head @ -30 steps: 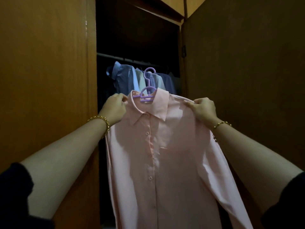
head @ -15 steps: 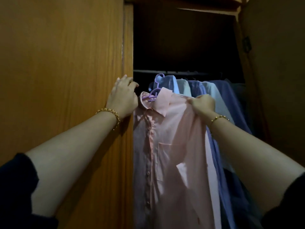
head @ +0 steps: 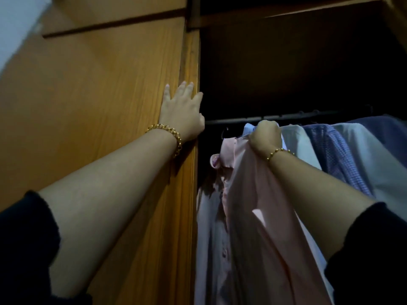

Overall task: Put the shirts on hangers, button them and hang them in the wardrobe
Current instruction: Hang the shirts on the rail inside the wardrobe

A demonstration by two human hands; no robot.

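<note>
Head view. The left hand (head: 180, 113) lies flat on the wardrobe's wooden panel (head: 99, 106), at the edge of the dark opening and just left of the near end of the rail (head: 286, 117). Its fingers (head: 187, 89) are straight and slightly spread, pointing up past the level of the rail; they press on the wood and hold nothing. A gold chain bracelet (head: 169, 134) sits on that wrist.

The right hand (head: 265, 136) is just under the rail, close to its left end. Its fingers are curled tight into a fist, clamped on a bunch of the pink shirt (head: 253, 205) near the collar. A thin beaded bracelet (head: 278, 151) circles this wrist. The pink shirt hangs down from that grip, below the rail, with its collar turned left and its button strip running down the shaded front. Whether its hanger is on the rail cannot be told; the fist and cloth hide it.

Inside the wardrobe (head: 190, 62), other shirts hang from the rail to the right of the pink one: a white shirt (head: 295, 146) just behind the right hand, then a blue checked shirt (head: 337, 155), then a pale shirt (head: 370, 159) further right.
</note>
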